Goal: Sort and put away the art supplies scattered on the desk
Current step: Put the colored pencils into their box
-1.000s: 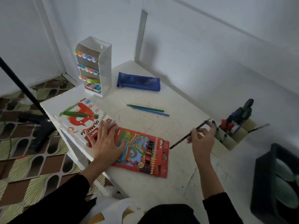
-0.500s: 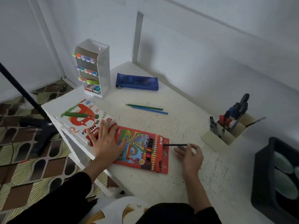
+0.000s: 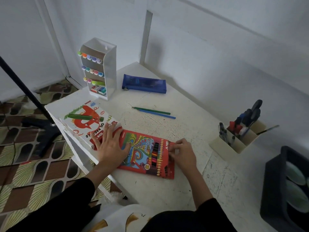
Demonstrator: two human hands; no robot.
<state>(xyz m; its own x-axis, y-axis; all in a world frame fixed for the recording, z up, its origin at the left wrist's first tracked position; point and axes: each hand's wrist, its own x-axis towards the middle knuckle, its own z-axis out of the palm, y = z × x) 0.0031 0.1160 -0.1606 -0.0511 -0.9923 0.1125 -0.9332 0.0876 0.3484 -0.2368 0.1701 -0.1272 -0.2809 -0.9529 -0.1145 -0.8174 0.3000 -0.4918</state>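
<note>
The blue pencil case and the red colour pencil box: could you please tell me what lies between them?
In the head view, a green pencil and a blue pencil lie side by side on the desk there.

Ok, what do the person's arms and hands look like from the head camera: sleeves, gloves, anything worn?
The left hand and right hand are bare, with no gloves, rings or watch visible. The left sleeve and right sleeve are plain black fabric and end partway up the forearm. No markings show.
</note>
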